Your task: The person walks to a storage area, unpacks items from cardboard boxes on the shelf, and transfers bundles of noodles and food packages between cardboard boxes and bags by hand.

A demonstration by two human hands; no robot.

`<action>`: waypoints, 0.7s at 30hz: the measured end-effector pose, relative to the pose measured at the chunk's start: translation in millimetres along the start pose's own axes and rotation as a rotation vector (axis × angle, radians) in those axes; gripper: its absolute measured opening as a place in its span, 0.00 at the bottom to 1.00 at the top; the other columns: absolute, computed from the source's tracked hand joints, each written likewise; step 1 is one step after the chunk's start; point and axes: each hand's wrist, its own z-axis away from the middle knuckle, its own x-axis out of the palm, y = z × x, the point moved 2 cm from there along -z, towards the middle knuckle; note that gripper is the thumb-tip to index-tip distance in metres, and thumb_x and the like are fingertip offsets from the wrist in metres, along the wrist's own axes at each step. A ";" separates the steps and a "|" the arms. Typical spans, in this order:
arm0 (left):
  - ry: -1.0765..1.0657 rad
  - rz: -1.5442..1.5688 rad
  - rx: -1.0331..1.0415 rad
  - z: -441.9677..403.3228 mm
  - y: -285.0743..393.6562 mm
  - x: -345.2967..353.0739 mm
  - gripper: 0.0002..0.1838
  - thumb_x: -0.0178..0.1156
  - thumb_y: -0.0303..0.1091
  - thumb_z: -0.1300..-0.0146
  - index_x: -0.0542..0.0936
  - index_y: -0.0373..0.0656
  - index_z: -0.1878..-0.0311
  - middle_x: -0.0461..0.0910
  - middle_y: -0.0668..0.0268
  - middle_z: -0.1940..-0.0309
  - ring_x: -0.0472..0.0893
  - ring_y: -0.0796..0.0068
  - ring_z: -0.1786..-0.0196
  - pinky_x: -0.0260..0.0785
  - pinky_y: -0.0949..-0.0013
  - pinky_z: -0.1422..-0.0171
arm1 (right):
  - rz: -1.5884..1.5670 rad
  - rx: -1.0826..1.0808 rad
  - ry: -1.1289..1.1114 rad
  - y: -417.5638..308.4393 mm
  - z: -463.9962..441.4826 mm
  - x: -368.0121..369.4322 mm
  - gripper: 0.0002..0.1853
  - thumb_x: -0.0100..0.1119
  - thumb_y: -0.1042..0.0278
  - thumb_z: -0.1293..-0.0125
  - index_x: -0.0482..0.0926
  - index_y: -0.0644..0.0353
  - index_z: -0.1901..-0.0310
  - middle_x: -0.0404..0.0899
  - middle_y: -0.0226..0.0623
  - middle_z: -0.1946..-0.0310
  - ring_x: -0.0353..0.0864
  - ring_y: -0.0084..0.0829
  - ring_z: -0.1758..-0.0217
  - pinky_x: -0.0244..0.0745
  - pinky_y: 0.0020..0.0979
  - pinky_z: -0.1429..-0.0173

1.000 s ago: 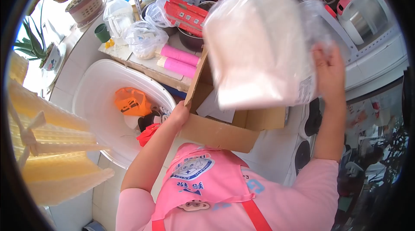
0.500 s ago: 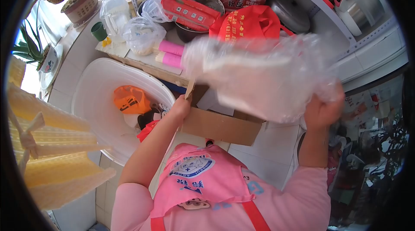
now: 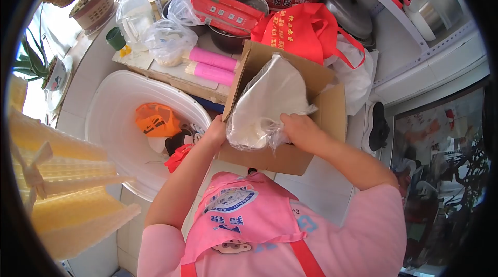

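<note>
- The clear bag (image 3: 270, 101) was in the open top of the box (image 3: 331, 114), tilted.
- The right hand (image 3: 302, 132) pinched the clear bag's scrunchy end.
- The left hand (image 3: 218, 130) held the box's left side.
- The red bag (image 3: 295, 31) was behind the box.
- The pink bundles (image 3: 212, 73) and white tub (image 3: 111, 116) were left of the box.

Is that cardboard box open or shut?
Open: the cardboard box has its top uncovered, and the plastic-wrapped bundle shows in its opening.
</note>
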 end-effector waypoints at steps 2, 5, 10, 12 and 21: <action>0.041 -0.121 0.001 4.1 3.8 1.5 0.20 0.48 0.43 0.28 0.70 0.41 0.39 0.79 0.60 0.54 0.79 0.71 0.55 0.74 0.64 0.51 | 0.088 0.007 -0.254 -3.4 2.4 -13.4 0.06 0.56 0.76 0.44 0.75 0.66 0.65 0.74 0.51 0.66 0.77 0.50 0.58 0.73 0.46 0.55; 0.104 -0.220 -0.021 8.1 8.4 1.3 0.24 0.45 0.52 0.27 0.71 0.43 0.40 0.79 0.61 0.56 0.78 0.72 0.58 0.72 0.64 0.54 | 0.068 0.147 -0.326 1.9 8.1 -8.3 0.05 0.57 0.75 0.45 0.76 0.66 0.67 0.75 0.51 0.66 0.79 0.52 0.61 0.75 0.47 0.55; 0.106 -0.296 0.049 -10.8 -6.7 -8.5 0.27 0.44 0.59 0.28 0.72 0.43 0.44 0.76 0.63 0.62 0.75 0.74 0.63 0.71 0.65 0.58 | 0.053 0.184 -0.510 19.0 -5.7 19.9 0.12 0.61 0.74 0.48 0.80 0.66 0.61 0.78 0.53 0.59 0.81 0.50 0.57 0.77 0.44 0.52; 0.077 -0.283 0.048 -15.9 -11.5 -8.1 0.27 0.44 0.59 0.28 0.72 0.42 0.46 0.75 0.64 0.64 0.74 0.74 0.64 0.71 0.64 0.59 | 0.057 0.217 -0.643 25.4 -22.0 35.0 0.15 0.62 0.73 0.49 0.81 0.66 0.57 0.79 0.53 0.55 0.82 0.48 0.54 0.78 0.43 0.51; 0.102 -0.211 0.018 14.0 12.7 4.0 0.23 0.42 0.41 0.28 0.71 0.32 0.41 0.78 0.53 0.54 0.77 0.61 0.52 0.68 0.59 0.46 | -0.607 0.536 -0.769 27.5 -43.0 14.5 0.25 0.68 0.65 0.50 0.75 0.60 0.49 0.82 0.42 0.66 0.83 0.36 0.65 0.79 0.34 0.58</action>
